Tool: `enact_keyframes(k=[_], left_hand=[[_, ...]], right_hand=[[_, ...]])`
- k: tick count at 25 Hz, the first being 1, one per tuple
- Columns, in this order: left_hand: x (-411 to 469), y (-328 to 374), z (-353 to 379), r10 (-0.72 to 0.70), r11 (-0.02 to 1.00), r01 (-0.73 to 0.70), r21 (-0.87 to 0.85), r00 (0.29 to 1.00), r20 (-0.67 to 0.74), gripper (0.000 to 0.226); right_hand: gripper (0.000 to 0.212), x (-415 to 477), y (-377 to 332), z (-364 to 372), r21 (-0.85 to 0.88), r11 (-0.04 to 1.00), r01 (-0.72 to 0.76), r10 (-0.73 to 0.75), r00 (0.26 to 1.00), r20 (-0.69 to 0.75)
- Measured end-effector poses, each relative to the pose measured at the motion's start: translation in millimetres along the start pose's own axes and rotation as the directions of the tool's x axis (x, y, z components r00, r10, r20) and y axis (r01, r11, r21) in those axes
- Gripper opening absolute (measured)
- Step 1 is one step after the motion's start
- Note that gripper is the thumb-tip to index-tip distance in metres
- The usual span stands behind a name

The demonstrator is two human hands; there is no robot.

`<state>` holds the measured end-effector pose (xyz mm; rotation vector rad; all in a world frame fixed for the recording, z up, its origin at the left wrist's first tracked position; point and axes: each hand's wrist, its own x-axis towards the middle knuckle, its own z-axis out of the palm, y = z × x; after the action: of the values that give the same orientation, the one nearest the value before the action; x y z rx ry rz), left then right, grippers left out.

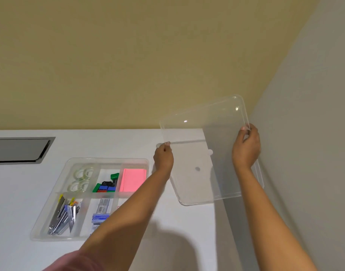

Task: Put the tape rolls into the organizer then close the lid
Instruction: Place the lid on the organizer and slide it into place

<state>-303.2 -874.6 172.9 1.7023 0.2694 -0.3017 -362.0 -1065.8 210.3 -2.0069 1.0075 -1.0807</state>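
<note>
Near the table's point(21, 192) right edge, both hands hold the clear lid point(205, 149) lifted and tilted, off to the right of the organizer point(50, 218) and not over it. The left hand point(163, 159) pinches the lid's left edge between closed fingers; the right hand point(246, 147) grips its right edge, thumb on top. The organizer lies open on the white table toward the front left. The tape rolls point(81, 178) sit in its far-left compartment. Beside them are coloured binder clips point(106, 183), then a pink pad point(132, 179) in the far-right compartment. Staplers point(63, 216) fill the near-left compartment, with staple boxes point(101, 212) just right of them.
</note>
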Motion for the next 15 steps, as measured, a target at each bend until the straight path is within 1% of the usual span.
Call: enact_keyframes(k=[1, 3, 4, 5, 6, 7, 8, 9, 10, 11, 12, 13, 14, 15], left_hand=[[-2.6, 9.7, -9.8, 0.019, 0.997, -0.018, -0.081, 1.0, 0.005, 0.036], [-4.6, 31.6, -31.7, 0.058, 0.98, -0.052, -0.191, 0.998, 0.027, 0.033], [-4.6, 42.8, -42.3, 0.068, 0.97, -0.057, -0.237, 0.997, 0.041, 0.033], [-4.0, 53.7, -52.8, 0.065, 0.958, -0.047, -0.282, 0.996, 0.056, 0.033], [-3.1, 63.3, -62.9, 0.048, 0.946, -0.021, -0.323, 0.996, 0.074, 0.033], [-2.7, 71.6, -72.8, 0.016, 0.931, 0.02, -0.365, 0.995, 0.095, 0.035], [-2.3, 77.5, -83.0, -0.018, 0.909, 0.065, -0.411, 0.993, 0.117, 0.037], [-2.3, 82.1, -92.9, -0.048, 0.885, 0.101, -0.455, 0.991, 0.127, 0.041], [-2.0, 85.3, -103.6, -0.07, 0.861, 0.121, -0.494, 0.99, 0.121, 0.046], [-1.4, 87.9, -113.5, -0.085, 0.843, 0.124, -0.523, 0.992, 0.099, 0.05], [-0.2, 90.1, -122.9, -0.095, 0.831, 0.115, -0.544, 0.993, 0.065, 0.054], [1.2, 92.2, -132.6, -0.107, 0.823, 0.106, -0.557, 0.994, 0.031, 0.058], [2.4, 94.9, -142.9, -0.119, 0.812, 0.101, -0.575, 0.993, 0.006, 0.062], [3.3, 98.3, -154.5, -0.132, 0.794, 0.101, -0.6, 0.991, -0.008, 0.065]], right_hand=[[0.036, -0.1, -6.5, -1.7, 0.001, 1.0, 0.021, -0.021, 0.999, 0.031], [0.046, -4.0, -16.9, -4.5, 0.026, 0.998, 0.063, -0.067, 0.981, 0.183], [0.051, -8.0, -21.8, -5.8, 0.031, 0.996, 0.087, -0.092, 0.952, 0.291], [0.054, -13.3, -27.6, -7.2, -0.006, 0.993, 0.12, -0.107, 0.909, 0.402], [0.056, -19.0, -34.0, -8.9, -0.094, 0.981, 0.17, -0.099, 0.853, 0.513], [0.058, -26.0, -41.9, -11.4, -0.193, 0.953, 0.234, -0.066, 0.781, 0.621], [0.061, -33.8, -51.9, -15.1, -0.245, 0.92, 0.307, -0.034, 0.685, 0.728], [0.065, -41.0, -63.7, -20.4, -0.226, 0.907, 0.356, -0.013, 0.56, 0.829], [0.071, -48.4, -77.7, -26.0, -0.16, 0.919, 0.361, -0.006, 0.417, 0.909], [0.078, -55.2, -91.7, -32.4, -0.081, 0.936, 0.342, -0.019, 0.279, 0.96], [0.083, -62.8, -105.5, -38.3, -0.007, 0.942, 0.336, -0.05, 0.16, 0.986], [0.085, -70.9, -119.8, -42.8, 0.059, 0.931, 0.359, -0.089, 0.067, 0.994], [0.085, -78.9, -133.0, -45.2, 0.117, 0.91, 0.398, -0.135, 0.018, 0.991], [0.083, -87.8, -144.2, -45.1, 0.168, 0.88, 0.444, -0.196, 0.019, 0.98]])
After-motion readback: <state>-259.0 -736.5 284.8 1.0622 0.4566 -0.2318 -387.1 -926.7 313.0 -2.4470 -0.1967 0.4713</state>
